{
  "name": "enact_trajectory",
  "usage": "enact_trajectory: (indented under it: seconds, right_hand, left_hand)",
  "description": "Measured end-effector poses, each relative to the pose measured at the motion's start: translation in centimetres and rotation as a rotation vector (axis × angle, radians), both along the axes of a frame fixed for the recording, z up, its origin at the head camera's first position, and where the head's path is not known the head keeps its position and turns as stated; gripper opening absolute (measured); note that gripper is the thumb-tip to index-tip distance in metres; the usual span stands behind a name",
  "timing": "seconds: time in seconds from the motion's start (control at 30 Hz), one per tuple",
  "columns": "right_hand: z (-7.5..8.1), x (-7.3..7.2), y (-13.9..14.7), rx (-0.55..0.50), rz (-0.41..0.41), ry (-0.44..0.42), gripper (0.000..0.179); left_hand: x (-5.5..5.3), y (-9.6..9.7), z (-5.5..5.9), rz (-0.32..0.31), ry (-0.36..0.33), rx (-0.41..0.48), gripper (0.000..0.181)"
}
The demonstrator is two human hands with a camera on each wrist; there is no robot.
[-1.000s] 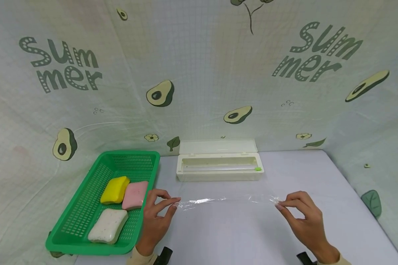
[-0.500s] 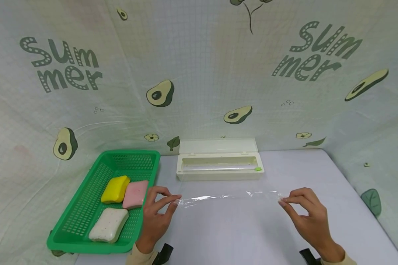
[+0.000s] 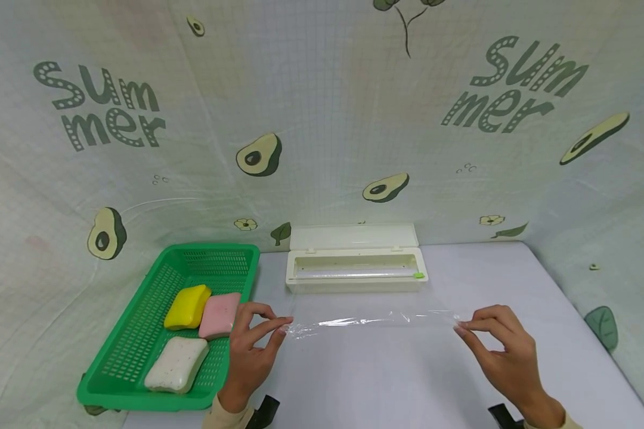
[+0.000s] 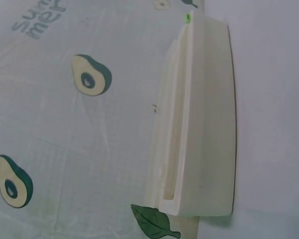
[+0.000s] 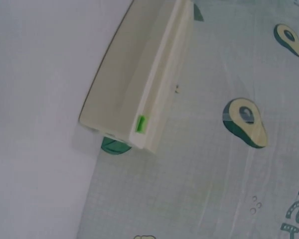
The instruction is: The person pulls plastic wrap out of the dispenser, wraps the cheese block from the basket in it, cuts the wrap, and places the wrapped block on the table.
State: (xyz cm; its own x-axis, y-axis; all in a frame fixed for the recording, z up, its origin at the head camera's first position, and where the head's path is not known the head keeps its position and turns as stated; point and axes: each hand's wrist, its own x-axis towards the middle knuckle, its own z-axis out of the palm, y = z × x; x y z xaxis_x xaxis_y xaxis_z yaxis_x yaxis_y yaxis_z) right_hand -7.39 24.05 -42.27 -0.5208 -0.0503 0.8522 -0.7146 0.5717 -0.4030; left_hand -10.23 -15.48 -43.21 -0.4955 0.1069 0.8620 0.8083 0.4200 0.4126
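A clear sheet of plastic wrap [image 3: 343, 322] stretches between both hands in front of the dispenser, its near edge crinkled and shiny. At its left corner, the left hand [image 3: 251, 351] pinches the film between thumb and fingers. The right hand [image 3: 507, 351] pinches the right corner the same way. Behind the film stands a white wrap dispenser box [image 3: 354, 285] with its lid raised and a green slide cutter [image 3: 418, 275] at the right end of its front edge. The film appears to run back to the box. Both wrist views show the box, but hardly any of the hands.
On the left stands a green basket [image 3: 123, 400] holding a yellow block [image 3: 188, 307], a pink block [image 3: 219, 316] and a white speckled block [image 3: 176, 364], all soap-like. The left hand is beside its right rim. A printed curtain [image 3: 322, 119] hangs behind the white table [image 3: 386, 381].
The right hand has moved slightly right and a little away from the person, drawing the film tauter. The left hand has hardly moved and keeps its pinch.
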Motion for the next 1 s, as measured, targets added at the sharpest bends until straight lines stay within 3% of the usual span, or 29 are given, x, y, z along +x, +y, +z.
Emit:
enact_trajectory:
  seconds: [0.7, 1.0]
  right_hand:
    - [0.5, 0.5, 0.2, -0.003, -0.023, 0.016, 0.033]
    - [0.8, 0.7, 0.3, -0.004, -0.024, 0.04, 0.035]
  left_hand:
    - [0.7, -0.1, 1.0, 0.002, 0.012, -0.005, 0.018]
    - [0.9, -0.2, 1.2, -0.014, 0.038, -0.004, 0.011]
